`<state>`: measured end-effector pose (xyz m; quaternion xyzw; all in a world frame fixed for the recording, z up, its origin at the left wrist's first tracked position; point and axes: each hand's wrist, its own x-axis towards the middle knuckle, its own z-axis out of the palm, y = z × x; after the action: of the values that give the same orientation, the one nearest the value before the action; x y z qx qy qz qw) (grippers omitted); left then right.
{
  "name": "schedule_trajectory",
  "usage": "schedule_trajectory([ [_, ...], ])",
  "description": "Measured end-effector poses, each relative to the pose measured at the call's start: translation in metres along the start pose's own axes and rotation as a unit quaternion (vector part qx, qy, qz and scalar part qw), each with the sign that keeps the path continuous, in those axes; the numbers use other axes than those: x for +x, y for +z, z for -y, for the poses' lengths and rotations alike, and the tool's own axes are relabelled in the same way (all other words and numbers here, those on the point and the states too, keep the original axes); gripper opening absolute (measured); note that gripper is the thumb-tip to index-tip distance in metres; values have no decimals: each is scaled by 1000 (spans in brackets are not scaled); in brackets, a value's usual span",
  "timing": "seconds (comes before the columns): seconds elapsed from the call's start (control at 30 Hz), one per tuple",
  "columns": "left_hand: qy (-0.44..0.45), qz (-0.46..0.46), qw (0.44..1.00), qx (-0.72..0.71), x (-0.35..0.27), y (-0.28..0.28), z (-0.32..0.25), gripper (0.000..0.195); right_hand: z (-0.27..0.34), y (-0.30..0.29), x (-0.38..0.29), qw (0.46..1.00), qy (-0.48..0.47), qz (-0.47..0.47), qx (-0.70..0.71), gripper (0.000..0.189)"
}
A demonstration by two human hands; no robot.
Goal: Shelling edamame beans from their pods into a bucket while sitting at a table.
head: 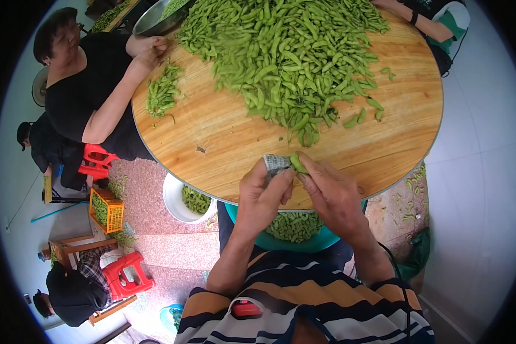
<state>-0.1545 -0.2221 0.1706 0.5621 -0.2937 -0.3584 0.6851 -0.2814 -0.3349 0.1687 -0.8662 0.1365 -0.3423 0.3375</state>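
Observation:
Both my hands meet over the near edge of a round wood-grain table (189,129). My right hand (333,198) pinches a green soybean pod (299,163) between thumb and fingers. My left hand (264,193) touches the pod's left side with its fingertips; one of its fingers wears a grey patterned wrap (277,161). Beyond them lies a large heap of green pods (284,64). Below my hands, on my lap, a teal basin (279,244) holds shelled green beans (294,227), partly hidden by the table edge and my hands.
A co-worker (99,86) sits at the table's left by a small pod pile (163,90) and a metal bowl (144,26). Another person's arm (430,26) is at the upper right. On the floor stand a white bucket (172,206), an orange crate (115,217) and a red stool (131,275).

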Motion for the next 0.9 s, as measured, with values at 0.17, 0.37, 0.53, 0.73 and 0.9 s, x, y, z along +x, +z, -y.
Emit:
schedule_trajectory([
  [0.17, -1, -7, 1000, -11, 1, 0, 2, 4, -3, 8, -6, 991, 54, -11, 120, 40],
  [0.37, -19, -3, 999, -43, -3, 5, -4, 4, -1, 7, -14, 913, 219, 29, 342, 39],
  [0.53, -6, 0, 1000, -12, -6, 5, -2, 3, -2, 4, -16, 853, 272, 39, 444, 36],
  [0.73, 35, -5, 989, 140, -9, 2, -6, 4, -9, -2, -13, 923, 196, 40, 330, 32],
  [0.9, 78, 18, 964, 252, -5, -4, -9, 7, -15, -10, -3, 972, 68, 38, 220, 25],
])
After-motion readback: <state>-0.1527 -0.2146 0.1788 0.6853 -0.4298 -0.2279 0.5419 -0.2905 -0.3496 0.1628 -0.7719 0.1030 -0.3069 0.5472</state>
